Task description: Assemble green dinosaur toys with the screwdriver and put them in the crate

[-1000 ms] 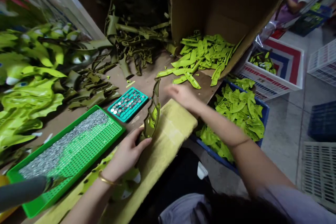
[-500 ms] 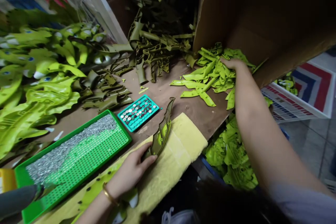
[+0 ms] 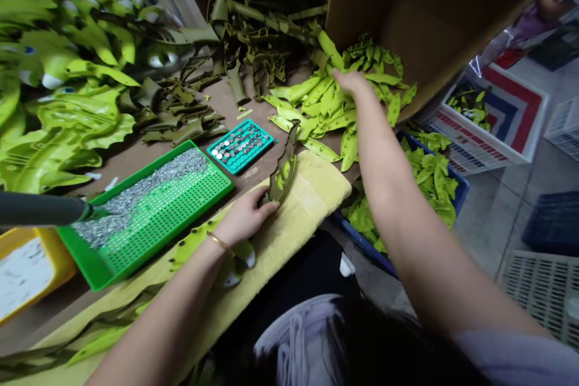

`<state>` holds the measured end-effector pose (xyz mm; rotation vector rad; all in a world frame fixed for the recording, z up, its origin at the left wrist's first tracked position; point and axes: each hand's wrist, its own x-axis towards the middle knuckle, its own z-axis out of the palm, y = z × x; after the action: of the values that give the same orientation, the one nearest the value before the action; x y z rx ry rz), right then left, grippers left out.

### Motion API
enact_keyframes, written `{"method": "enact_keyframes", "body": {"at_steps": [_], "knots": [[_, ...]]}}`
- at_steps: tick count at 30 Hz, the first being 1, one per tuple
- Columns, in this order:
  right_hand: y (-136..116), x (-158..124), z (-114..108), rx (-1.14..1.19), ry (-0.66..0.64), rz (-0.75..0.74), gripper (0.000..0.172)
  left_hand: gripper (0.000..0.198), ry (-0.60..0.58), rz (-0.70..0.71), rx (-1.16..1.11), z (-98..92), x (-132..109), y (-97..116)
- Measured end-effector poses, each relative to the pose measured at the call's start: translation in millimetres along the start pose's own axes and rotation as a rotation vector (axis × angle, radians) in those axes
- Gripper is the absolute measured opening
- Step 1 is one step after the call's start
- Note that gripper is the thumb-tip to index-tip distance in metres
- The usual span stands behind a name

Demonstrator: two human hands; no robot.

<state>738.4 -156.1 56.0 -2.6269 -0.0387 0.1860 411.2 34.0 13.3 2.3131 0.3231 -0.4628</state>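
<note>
My left hand (image 3: 244, 217) is closed on the lower end of a curved, jagged olive plastic part (image 3: 275, 184) with a lime-green piece inside it. The part is held just over a yellow towel (image 3: 312, 187). My right hand (image 3: 351, 83) reaches into a heap of flat lime-green plastic pieces (image 3: 316, 99) beside a cardboard box. Its fingers are largely hidden among the pieces, so their grip does not show. Under my left wrist lies a lime-green part with dark spots (image 3: 192, 245) on the towel.
A green perforated tray (image 3: 181, 205) holds small metal bits, and a teal tray (image 3: 239, 148) holds round discs. Olive parts (image 3: 176, 108) and green figures (image 3: 67, 132) cover the left. The cardboard box (image 3: 407, 18) stands behind; a blue bin (image 3: 461, 190) is at right.
The view has shifted. My right hand has moved left within the lime-green heap, whose pieces are now spread further left. My left hand still holds the olive part.
</note>
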Motion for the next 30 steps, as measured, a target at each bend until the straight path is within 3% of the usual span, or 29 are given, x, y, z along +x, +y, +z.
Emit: {"method": "enact_keyframes", "body": {"at_steps": [3, 7, 9, 11, 14, 16, 17, 19, 21, 23, 25, 26, 28, 30], "knots": [[17.9, -44.9, -34.1, -0.005, 0.049, -0.138, 0.049, 0.058, -0.002, 0.016, 0.015, 0.5, 0.1, -1.2], [83.1, -116.2, -59.6, -0.013, 0.015, -0.197, 0.029, 0.049, 0.023, 0.049, 0.023, 1.9, 1.1, -2.1], [118.0, -145.1, -51.7, -0.036, 0.024, -0.184, 0.018, 0.047, 0.025, 0.058, 0.020, 2.6, 1.6, -1.2], [144.1, -165.0, -35.2, -0.029, 0.050, -0.230, 0.017, 0.049, 0.011, 0.071, 0.003, 2.3, 1.6, -0.8], [158.9, -181.0, -13.3, 0.048, 0.084, -0.340, 0.016, 0.053, -0.019, 0.096, -0.051, -2.0, -1.0, -5.0], [152.6, -188.2, -5.3, 0.166, 0.153, -0.381, 0.011, 0.054, -0.044, 0.099, -0.094, -7.0, -5.3, -11.3], [145.1, -192.1, -1.6, 0.243, 0.192, -0.393, 0.019, 0.055, -0.062, 0.096, -0.122, -9.6, -8.2, -14.8], [122.8, -202.0, 10.2, 0.405, 0.219, -0.419, 0.049, 0.055, -0.089, 0.074, -0.181, -13.7, -14.6, -20.6], [93.9, -215.3, 31.2, 0.584, 0.061, -0.450, 0.082, 0.054, -0.113, 0.040, -0.233, -15.6, -20.6, -23.2], [64.5, -230.8, 58.8, 0.765, -0.216, -0.465, 0.096, 0.053, -0.145, 0.001, -0.296, -15.3, -25.2, -23.0], [41.4, -245.6, 85.0, 0.887, -0.424, -0.458, 0.094, 0.055, -0.159, -0.034, -0.399, -13.7, -28.2, -21.6], [33.7, -251.5, 95.1, 0.893, -0.449, -0.464, 0.091, 0.056, -0.155, -0.042, -0.435, -12.7, -29.3, -20.9], [26.0, -258.9, 106.5, 0.768, -0.362, -0.534, 0.081, 0.058, -0.132, -0.033, -0.411, -10.8, -31.0, -20.1], [25.2, -260.5, 106.2, 0.475, -0.189, -0.675, 0.067, 0.056, -0.117, -0.010, -0.311, -9.2, -32.5, -20.1]]}}
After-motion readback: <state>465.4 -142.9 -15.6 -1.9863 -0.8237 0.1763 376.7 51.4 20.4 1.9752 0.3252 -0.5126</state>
